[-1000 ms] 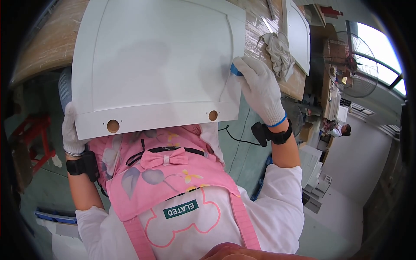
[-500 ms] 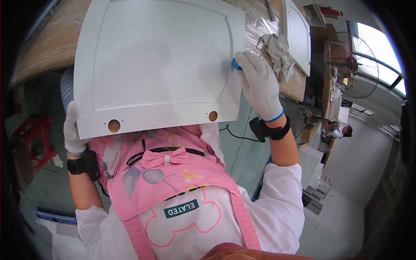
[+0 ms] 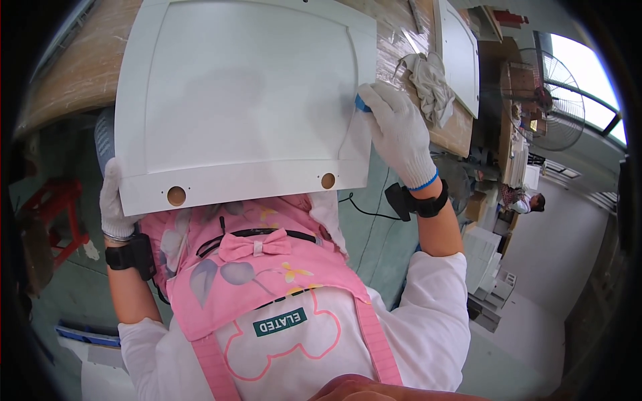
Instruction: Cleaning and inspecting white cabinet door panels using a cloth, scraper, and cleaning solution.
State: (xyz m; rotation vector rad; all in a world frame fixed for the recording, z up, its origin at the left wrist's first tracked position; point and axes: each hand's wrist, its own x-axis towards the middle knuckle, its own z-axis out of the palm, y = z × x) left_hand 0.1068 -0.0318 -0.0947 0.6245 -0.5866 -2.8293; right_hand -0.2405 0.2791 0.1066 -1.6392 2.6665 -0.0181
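A white cabinet door (image 3: pixel 247 100) with a recessed centre lies before me, its near edge over my lap. Two round holes are cut in its near rail. My left hand (image 3: pixel 114 199), in a white knit glove, is closed round the door's left edge by the near corner; part of the fingers is hidden behind it. At the right edge, my gloved right hand (image 3: pixel 400 134) pinches a small blue pad (image 3: pixel 362 103) against the door's right rail. Most of that pad is covered by the fingers, so its exact kind cannot be told.
The door rests partly on a film-covered wooden table (image 3: pixel 73 73). A crumpled whitish cloth (image 3: pixel 431 87) lies right of my right hand, near another white panel (image 3: pixel 460 53). A red stool (image 3: pixel 57 217) stands at left. Farther right are a large fan (image 3: pixel 545 100) and another person (image 3: pixel 525 200).
My right hand has slid slightly toward me along the door's right rail with the blue pad. My left hand and the door stay nearly in place.
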